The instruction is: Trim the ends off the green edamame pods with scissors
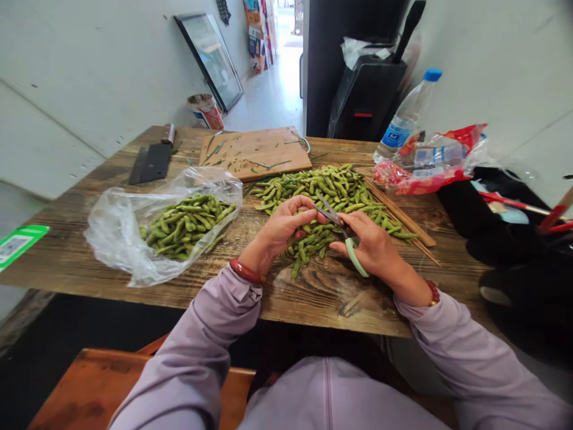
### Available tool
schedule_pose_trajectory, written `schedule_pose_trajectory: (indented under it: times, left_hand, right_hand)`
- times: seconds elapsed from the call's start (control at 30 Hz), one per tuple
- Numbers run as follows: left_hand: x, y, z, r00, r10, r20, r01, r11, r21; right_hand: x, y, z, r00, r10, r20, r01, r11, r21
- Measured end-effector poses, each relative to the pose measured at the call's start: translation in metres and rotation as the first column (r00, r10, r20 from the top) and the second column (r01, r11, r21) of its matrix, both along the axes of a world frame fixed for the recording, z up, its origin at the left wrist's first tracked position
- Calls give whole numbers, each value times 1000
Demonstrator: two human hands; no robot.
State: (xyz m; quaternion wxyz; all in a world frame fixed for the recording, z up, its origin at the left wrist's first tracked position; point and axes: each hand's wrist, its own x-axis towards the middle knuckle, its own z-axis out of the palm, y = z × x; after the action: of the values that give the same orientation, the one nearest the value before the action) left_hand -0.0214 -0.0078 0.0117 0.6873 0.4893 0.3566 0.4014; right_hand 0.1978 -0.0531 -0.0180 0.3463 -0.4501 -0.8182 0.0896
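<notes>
**One pair of scissors (333, 217) above a heap of green pods (331, 182)**

At the far left, a green and white label (22, 245) with a printed code is on the edge of the wooden table (322, 304). Next comes a clear plastic bag (107, 233), which lies spread open, and the bagged pods (188, 227) are gathered inside it. Behind this bag, a cleaver (151, 162) with a dark blade lies flat. To the right of it is a wooden cutting board (255, 149), on which small green scraps are scattered.

In the middle, the left hand (284, 226), with a reddish bangle (246, 272) at its wrist, is held over the near side of the heap. Its thumb and forefinger are bent towards each other beside the scissor tips; I cannot tell whether they meet or pinch something small. The right hand (373, 242) has its fingers clamped on the scissors, around the pale green handles, and the two blades stand a little apart, pointing to the left hand.

The heap lies on the table, beneath and behind both hands. Along its right side are thin wooden sticks (403, 218). Farther right stands a clear bottle (405, 116) with a blue cap, just beside crumpled red and clear packaging (430, 161).
</notes>
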Motion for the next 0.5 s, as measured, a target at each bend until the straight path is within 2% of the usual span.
schedule_pose_trajectory:
  times: [0.3, 0.5]
  left_hand:
    - [8, -5, -5, 988, -107, -111, 118, 988, 101]
    - [6, -5, -3, 990, -90, -110, 103, 988, 118]
  right_hand:
    - [-2, 0, -2, 998, 58, 8, -58, 998, -5]
    - [0, -1, -1, 996, 85, -12, -85, 996, 10]
